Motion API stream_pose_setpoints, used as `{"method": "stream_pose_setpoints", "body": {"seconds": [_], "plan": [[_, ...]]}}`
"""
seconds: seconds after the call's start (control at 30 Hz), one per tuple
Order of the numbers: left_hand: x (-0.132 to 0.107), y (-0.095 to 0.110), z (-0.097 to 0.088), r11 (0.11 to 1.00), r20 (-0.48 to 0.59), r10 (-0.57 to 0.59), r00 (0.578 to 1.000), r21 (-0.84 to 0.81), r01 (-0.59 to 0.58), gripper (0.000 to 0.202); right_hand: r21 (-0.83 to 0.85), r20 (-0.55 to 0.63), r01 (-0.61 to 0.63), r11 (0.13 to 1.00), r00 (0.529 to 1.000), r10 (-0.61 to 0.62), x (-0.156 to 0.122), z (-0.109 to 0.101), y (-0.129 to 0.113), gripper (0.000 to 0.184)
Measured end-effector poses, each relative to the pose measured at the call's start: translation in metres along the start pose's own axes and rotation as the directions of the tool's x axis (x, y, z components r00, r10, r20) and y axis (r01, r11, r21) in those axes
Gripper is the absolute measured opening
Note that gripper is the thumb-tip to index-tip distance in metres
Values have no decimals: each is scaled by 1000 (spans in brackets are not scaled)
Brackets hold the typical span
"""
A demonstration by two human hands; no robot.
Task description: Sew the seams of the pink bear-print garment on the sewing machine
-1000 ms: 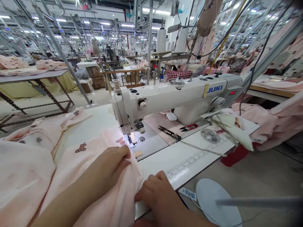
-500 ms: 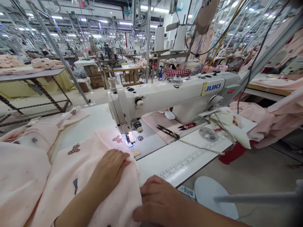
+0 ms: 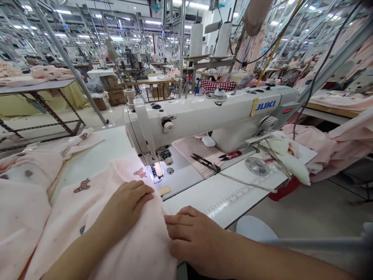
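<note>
Pale pink fabric (image 3: 140,249) with printed animal figures lies over the left part of the sewing table, its far end beside the lit needle and presser foot (image 3: 155,171). My left hand (image 3: 125,204) rests on top of it, just in front of the foot, fingers stretched and close together. At the fabric's right edge, my right hand (image 3: 192,237) grips the cloth between thumb and fingers. The white sewing machine (image 3: 198,116) stands beyond both hands. Whether the fabric reaches under the foot I cannot tell.
Black thread snips (image 3: 205,162) and red-handled snips (image 3: 230,155) lie right of the needle, near a clear bobbin-like disc (image 3: 257,166). A printed ruler (image 3: 233,200) runs along the front edge. More pink cloth (image 3: 23,202) is heaped at left. Thread cones (image 3: 196,41) stand behind.
The view has shifted slightly. My right hand has closed in on the fabric's right edge and moved up it a little. My left hand stays on the cloth.
</note>
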State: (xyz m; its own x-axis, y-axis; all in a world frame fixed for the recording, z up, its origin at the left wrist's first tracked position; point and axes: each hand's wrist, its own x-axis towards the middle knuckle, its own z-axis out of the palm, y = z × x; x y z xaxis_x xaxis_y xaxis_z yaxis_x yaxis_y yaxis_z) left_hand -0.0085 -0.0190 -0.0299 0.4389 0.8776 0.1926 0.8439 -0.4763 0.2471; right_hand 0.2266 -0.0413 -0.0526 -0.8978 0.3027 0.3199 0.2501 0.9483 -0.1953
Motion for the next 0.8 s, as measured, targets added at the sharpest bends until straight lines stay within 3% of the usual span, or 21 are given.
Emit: {"method": "stream_pose_setpoints", "body": {"seconds": [0.1,0.23,0.33,0.43,0.6,0.8], "plan": [[11,1,-4,999,63,-39,997,37,36,22,33,2,-4,999,1000,4,-2,0,0,13],[17,13,2,987,-5,-99,995,127,99,15,90,15,-16,996,1000,15,-2,1,0,12],[8,28,14,975,-50,-138,989,167,144,21,109,-2,-36,993,999,36,-3,4,0,24],[-12,35,28,976,-84,-106,991,183,120,25,79,-25,-7,997,1000,9,-1,4,3,19],[-29,14,34,967,-156,110,982,247,-69,37,7,-37,78,997,996,-78,12,0,20,15],[0,-12,24,991,-81,4,997,133,7,34,-67,-45,147,987,988,-151,33,-4,52,17]]}}
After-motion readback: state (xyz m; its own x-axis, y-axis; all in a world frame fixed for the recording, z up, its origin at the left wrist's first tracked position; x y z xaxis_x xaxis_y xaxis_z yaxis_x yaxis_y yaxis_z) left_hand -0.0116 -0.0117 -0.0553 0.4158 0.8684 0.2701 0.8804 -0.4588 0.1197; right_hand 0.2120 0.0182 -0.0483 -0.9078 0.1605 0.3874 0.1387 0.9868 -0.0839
